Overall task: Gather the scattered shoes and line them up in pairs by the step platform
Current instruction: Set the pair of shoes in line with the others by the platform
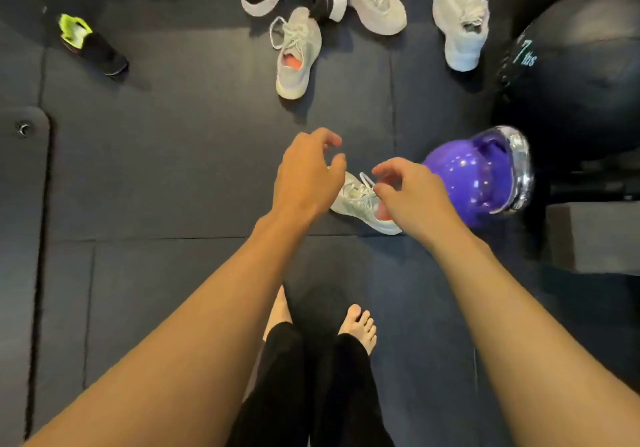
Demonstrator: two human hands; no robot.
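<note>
Left hand hovers over the toe of a pale sneaker, fingers loosely curled and holding nothing. The right hand hangs above its laces, thumb and forefinger apart; I cannot tell if they touch. The sneaker lies on the floor mat just beside a purple kettlebell. It looks light and soft-sided, so the heel collar seems a surer hold than the floppy laces.
</note>
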